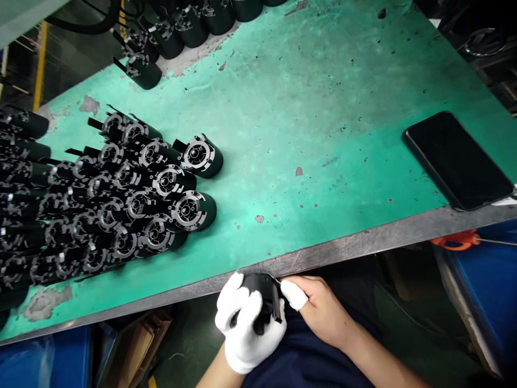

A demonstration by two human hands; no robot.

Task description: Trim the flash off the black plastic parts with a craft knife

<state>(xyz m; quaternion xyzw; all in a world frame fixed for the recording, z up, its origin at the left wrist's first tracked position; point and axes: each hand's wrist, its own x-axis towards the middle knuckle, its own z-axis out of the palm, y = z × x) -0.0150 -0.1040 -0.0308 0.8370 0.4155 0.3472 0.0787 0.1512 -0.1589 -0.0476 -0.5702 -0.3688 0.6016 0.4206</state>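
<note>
My left hand, in a white glove, is closed around a black cylindrical plastic part just below the table's front edge. My right hand, bare except for a white cover on one fingertip, pinches the same part from the right, at its upper edge. A thin metal tip shows at the part's top, too small to name. A packed stack of several like black cylinders lies on the left of the green table.
A black phone lies face up near the table's right front edge. More black cylinders line the far edge. Blue bins stand under the table at right and left, with an orange-handled tool by the right one.
</note>
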